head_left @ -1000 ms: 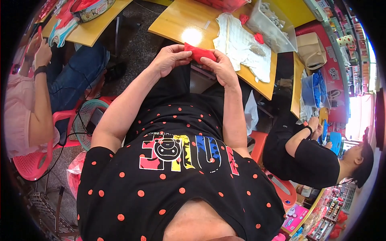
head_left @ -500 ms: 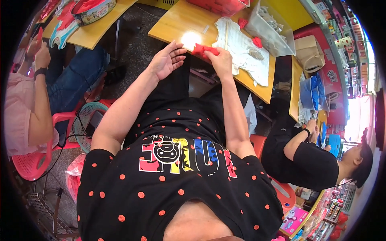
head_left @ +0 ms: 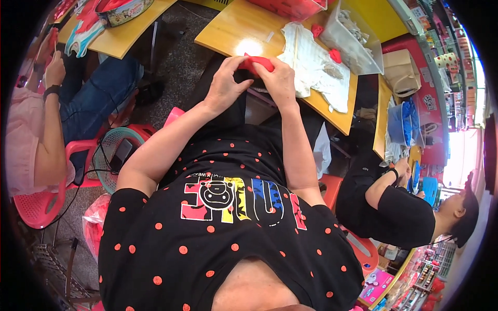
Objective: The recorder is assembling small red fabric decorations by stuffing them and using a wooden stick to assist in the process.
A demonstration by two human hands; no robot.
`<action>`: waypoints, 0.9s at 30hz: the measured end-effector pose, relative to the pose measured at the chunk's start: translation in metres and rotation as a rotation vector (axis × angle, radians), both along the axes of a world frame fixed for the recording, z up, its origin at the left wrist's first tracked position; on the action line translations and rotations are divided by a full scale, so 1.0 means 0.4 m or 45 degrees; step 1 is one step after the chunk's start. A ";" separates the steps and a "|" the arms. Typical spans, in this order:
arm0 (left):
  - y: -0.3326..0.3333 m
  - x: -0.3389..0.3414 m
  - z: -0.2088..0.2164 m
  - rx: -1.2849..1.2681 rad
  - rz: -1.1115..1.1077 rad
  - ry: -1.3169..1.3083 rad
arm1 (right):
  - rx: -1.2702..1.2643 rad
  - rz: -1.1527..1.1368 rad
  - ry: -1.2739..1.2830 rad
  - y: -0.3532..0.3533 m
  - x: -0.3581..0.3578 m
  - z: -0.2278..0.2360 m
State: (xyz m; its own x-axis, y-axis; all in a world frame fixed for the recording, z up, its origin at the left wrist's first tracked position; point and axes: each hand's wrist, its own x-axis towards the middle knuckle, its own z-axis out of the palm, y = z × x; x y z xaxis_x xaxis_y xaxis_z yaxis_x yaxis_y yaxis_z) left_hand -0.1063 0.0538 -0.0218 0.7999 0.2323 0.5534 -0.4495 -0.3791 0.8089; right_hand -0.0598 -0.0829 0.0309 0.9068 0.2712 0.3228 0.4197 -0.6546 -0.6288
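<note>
A small piece of red cloth [head_left: 258, 62] is stretched between my two hands above the near edge of the wooden table [head_left: 228, 31]. My right hand [head_left: 277, 83] is closed on its right part, thumb on top. At its left end, the fingers of my left hand [head_left: 224, 85] curl round the cloth, while the left thumb stands apart below. The undersides of the fingers are hidden. Just beyond my right hand, a crumpled white cloth [head_left: 298, 49] lies across the table's right half, hanging a little over the near edge.
A clear plastic bin [head_left: 374, 62] of pale pieces and a red container [head_left: 290, 11] stand at the back. Red scraps [head_left: 335, 55] lie near the bin. One person [head_left: 36, 135] sits left, another in black [head_left: 399, 212] right. A teal basket [head_left: 106, 173] sits low on my left.
My left hand has moved right, from open beside the cloth to curled on its left end. The red cloth is now drawn between both hands.
</note>
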 end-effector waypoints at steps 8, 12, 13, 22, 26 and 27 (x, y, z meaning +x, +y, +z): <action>0.033 0.020 -0.007 -1.435 -0.845 0.722 | 0.738 0.161 0.525 -0.042 -0.007 -0.026; 0.039 0.019 -0.006 -1.480 -0.881 0.765 | 0.614 0.202 0.580 -0.058 -0.010 -0.051; 0.038 0.018 -0.005 -1.491 -0.888 0.791 | 0.638 0.225 0.615 -0.062 -0.010 -0.056; 0.046 0.034 -0.021 -1.406 -0.746 0.816 | 0.665 0.194 0.687 -0.073 -0.017 -0.039; 0.042 0.030 -0.016 -1.303 -0.736 0.812 | 0.772 0.227 0.827 -0.070 -0.029 -0.017; 0.041 0.029 -0.016 -1.302 -0.739 0.812 | 0.721 0.233 0.799 -0.063 -0.032 -0.019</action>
State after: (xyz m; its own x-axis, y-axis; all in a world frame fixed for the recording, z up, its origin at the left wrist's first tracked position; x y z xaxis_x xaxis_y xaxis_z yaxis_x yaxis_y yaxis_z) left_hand -0.0949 0.0701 -0.0280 0.9750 -0.1439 -0.1690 0.2220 0.6347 0.7402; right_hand -0.0726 -0.1083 0.0234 0.9205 0.3797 -0.0921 -0.0462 -0.1284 -0.9907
